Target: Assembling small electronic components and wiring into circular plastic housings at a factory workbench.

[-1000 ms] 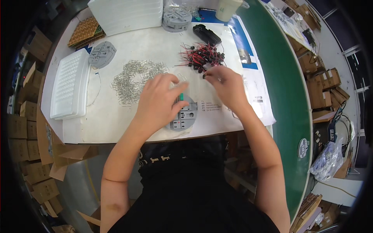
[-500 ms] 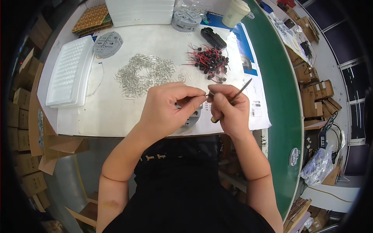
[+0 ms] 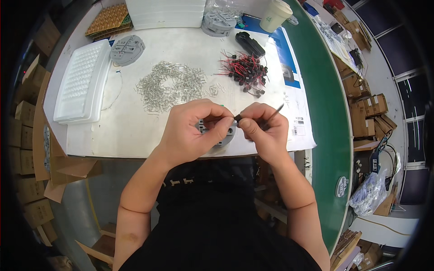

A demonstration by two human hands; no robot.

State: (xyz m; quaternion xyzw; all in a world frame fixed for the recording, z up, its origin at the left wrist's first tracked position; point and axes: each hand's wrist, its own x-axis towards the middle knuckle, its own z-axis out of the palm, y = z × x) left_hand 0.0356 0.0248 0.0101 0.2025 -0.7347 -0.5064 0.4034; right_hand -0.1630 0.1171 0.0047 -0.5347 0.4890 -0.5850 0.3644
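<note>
Both hands meet over the near edge of the white work surface. My left hand is closed in a pinch, thumb and forefinger at one side of a small black part. Thumb and forefinger of my right hand grip the other side of that part. A thin dark tool also lies in my right hand, its tip pointing up and away; its kind is hard to make out. Below the hands sits a round grey fixture, mostly covered by my left hand.
Small bent metal pins lie in a loose heap. Right of them are black parts with red wires and a black device. White trays, another grey fixture, stacked fixtures and a lidded cup stand around.
The fingertips of both hands have come closer together, and the black part shows more plainly between them. The tool in my right hand has tilted lower.
</note>
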